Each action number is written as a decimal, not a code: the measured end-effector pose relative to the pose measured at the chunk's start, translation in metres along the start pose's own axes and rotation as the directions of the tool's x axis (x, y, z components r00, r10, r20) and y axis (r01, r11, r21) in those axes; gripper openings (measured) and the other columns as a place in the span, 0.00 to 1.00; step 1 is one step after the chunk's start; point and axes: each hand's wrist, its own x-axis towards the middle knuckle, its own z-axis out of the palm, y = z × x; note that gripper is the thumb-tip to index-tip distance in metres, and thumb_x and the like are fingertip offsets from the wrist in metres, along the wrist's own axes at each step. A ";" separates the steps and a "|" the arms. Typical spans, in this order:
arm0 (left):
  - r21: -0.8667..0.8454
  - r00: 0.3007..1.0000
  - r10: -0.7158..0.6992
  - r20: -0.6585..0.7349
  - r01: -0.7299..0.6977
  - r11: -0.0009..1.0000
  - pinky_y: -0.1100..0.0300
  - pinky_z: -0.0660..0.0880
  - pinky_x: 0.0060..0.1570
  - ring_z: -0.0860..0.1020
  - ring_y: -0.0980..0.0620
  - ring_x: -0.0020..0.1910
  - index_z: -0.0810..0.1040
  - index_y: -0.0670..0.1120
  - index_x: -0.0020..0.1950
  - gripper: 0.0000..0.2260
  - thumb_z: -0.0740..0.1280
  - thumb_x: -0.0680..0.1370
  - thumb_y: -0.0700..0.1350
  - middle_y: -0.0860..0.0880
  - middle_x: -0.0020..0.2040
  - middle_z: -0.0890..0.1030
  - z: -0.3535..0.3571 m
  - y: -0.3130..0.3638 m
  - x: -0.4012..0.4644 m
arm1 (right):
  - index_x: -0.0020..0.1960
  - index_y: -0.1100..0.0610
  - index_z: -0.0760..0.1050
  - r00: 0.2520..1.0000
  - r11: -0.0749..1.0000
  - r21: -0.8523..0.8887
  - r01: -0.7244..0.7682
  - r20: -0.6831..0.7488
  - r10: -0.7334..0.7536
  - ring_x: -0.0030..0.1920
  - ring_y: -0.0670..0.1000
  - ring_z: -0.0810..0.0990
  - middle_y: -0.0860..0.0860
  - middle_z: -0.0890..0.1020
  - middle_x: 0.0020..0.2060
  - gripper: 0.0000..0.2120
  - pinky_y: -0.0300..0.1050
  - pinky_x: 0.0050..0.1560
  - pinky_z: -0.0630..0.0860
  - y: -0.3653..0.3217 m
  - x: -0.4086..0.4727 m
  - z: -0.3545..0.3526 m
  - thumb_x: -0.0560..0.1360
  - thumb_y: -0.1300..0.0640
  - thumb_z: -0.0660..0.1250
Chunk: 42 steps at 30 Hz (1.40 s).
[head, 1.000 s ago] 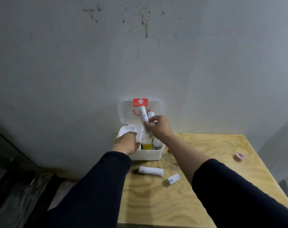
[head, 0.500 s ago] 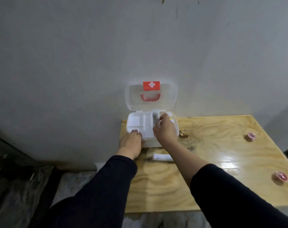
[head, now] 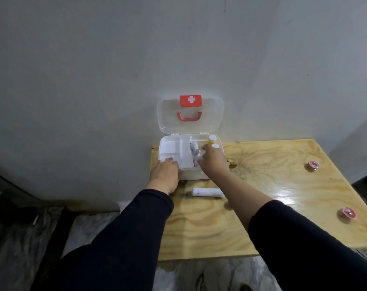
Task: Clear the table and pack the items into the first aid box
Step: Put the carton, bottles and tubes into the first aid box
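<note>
A: Near side?
B: White roll [head: 207, 192] lying flat on wood surface [head: 272, 206], just in front of first aid box [head: 170, 147].
A: Hands?
B: Left hand [head: 165, 172] spread flat on box's near-left rim. Right hand [head: 213, 161] in box, fingers pinching wrapped roll [head: 194, 153].
A: Far?
B: Lid [head: 190, 116] open, upright vs wall. Two pink discs at right: [head: 313, 165], [head: 347, 213].

The right hand [head: 213, 162] is hiding part of the white bandage roll [head: 194, 153], perhaps pinching it.
</note>
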 end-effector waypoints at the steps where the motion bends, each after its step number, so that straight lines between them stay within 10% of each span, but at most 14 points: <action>1: -0.009 1.000 -0.004 0.000 0.004 1.000 0.52 0.71 0.56 0.73 0.43 0.61 0.75 0.43 0.64 0.17 0.54 0.83 0.51 0.44 0.62 0.74 0.000 0.000 0.000 | 0.64 0.59 0.71 1.000 0.999 0.025 0.023 -0.015 -0.023 0.55 0.58 0.79 0.58 0.81 0.54 0.17 0.50 0.52 0.78 0.001 -0.001 -0.005 0.75 0.61 0.63; 9: 0.018 1.000 -0.031 0.001 0.031 0.999 0.50 0.71 0.55 0.72 0.42 0.60 0.75 0.44 0.62 0.18 0.50 0.84 0.50 0.45 0.60 0.74 0.005 0.002 0.001 | 0.50 0.57 0.79 0.993 0.999 0.015 0.033 -0.113 -0.031 0.44 0.56 0.80 0.57 0.83 0.46 0.11 0.44 0.40 0.72 0.046 -0.027 -0.033 0.74 0.64 0.60; 16: -0.030 0.997 -0.048 -0.058 0.046 0.998 0.50 0.69 0.60 0.72 0.41 0.61 0.75 0.44 0.64 0.18 0.49 0.85 0.48 0.44 0.61 0.74 0.009 0.005 0.000 | 0.57 0.57 0.77 0.986 0.983 -0.177 -0.054 0.146 0.081 0.58 0.57 0.77 0.56 0.79 0.58 0.16 0.48 0.52 0.76 0.112 -0.058 -0.005 0.71 0.67 0.65; 32: -0.113 0.996 -0.041 -0.083 0.031 0.993 0.51 0.62 0.70 0.72 0.46 0.63 0.75 0.41 0.62 0.19 0.48 0.84 0.47 0.44 0.64 0.75 0.022 -0.002 0.005 | 0.68 0.56 0.71 0.963 0.943 -0.246 0.223 0.204 -0.175 0.60 0.57 0.76 0.52 0.73 0.66 0.21 0.51 0.55 0.76 0.084 -0.051 0.008 0.75 0.63 0.61; 42: -0.035 0.993 0.025 -0.115 -0.030 0.999 0.54 0.66 0.64 0.73 0.47 0.59 0.76 0.43 0.60 0.18 0.50 0.84 0.48 0.47 0.60 0.76 0.016 -0.004 0.000 | 0.51 0.55 0.75 0.942 0.896 -0.371 0.245 0.309 -0.130 0.47 0.59 0.80 0.55 0.82 0.49 0.09 0.46 0.37 0.73 0.062 -0.046 0.035 0.74 0.64 0.61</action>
